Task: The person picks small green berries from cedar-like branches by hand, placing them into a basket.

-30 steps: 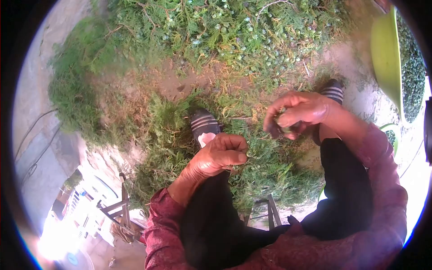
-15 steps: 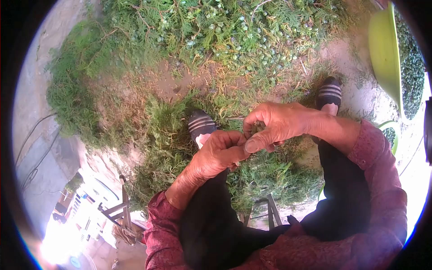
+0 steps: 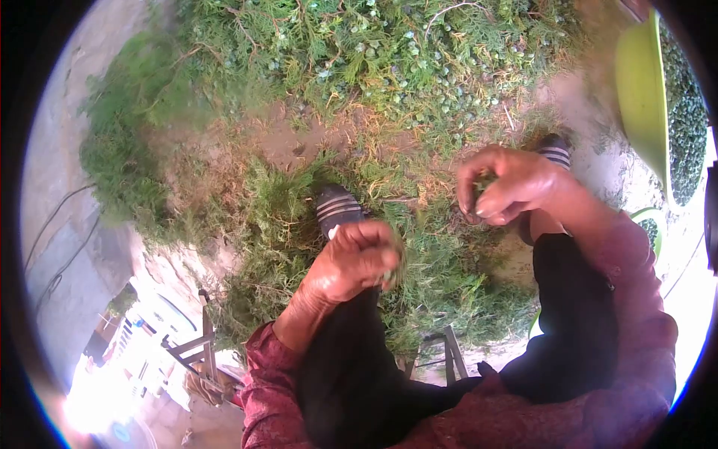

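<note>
My left hand [image 3: 348, 262] is curled closed above my left shoe, blurred by motion. A bit of green sprig shows at its fingertips, hard to separate from the greenery behind. My right hand [image 3: 516, 187] is raised near my right shoe, its fingers bent round small green cones [image 3: 485, 182] that show between thumb and forefinger. The two hands are apart. Beneath and ahead of them lies a heap of cut evergreen branches [image 3: 359, 52], with scale-like leaves and many pale blue-green cones.
A yellow-green tub [image 3: 642, 105] stands at the right, with a mass of small green cones [image 3: 684, 112] inside. A smaller green-rimmed container [image 3: 658, 224] sits below it. Wooden stool legs [image 3: 452, 355] show between my legs, and a wooden frame [image 3: 198, 348] stands lower left. Cables [image 3: 56, 224] lie at left.
My hands were together and have separated. The right hand has moved right and slightly up, with green cones still in its fingers; the left has drawn slightly left.
</note>
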Motion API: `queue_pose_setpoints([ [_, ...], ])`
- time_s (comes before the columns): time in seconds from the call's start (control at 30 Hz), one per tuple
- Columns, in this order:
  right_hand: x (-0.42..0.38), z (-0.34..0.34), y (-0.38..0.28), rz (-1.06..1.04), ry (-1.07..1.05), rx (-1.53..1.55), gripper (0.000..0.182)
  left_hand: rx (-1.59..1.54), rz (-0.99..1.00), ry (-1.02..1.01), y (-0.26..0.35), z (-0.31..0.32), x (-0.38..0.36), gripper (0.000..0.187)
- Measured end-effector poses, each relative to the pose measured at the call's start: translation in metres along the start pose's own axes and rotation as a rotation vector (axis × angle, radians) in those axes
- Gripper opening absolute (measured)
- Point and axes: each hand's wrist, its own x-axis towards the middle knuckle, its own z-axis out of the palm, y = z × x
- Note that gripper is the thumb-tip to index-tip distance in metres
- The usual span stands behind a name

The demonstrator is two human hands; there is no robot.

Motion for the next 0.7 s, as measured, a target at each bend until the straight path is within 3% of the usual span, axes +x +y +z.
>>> queue_pose_setpoints([
  [0.07, -0.004, 0.004, -0.004, -0.024, 0.035, 0.060, 0.018, -0.151, 0.042, 0.040, -0.009, -0.003, 0.014, 0.009],
  [0.13, -0.001, 0.008, -0.002, -0.007, 0.029, -0.111, 0.026, -0.310, 0.156, 0.305, -0.016, -0.003, 0.028, 0.005],
  [0.17, 0.005, 0.007, 0.002, 0.010, 0.005, -0.119, 0.026, -0.304, 0.189, 0.331, -0.015, -0.003, 0.032, 0.005],
  [0.3, 0.028, 0.016, 0.015, -0.011, 0.193, -0.088, 0.031, -0.303, 0.219, 0.316, -0.011, -0.001, 0.042, 0.006],
  [0.43, 0.038, 0.020, 0.022, -0.075, 0.220, 0.004, 0.032, -0.254, 0.260, 0.348, -0.016, 0.007, 0.051, 0.003],
  [0.7, 0.038, 0.023, 0.021, -0.180, 0.348, -0.198, 0.037, -0.186, 0.332, 0.326, -0.021, 0.009, 0.055, 0.002],
])
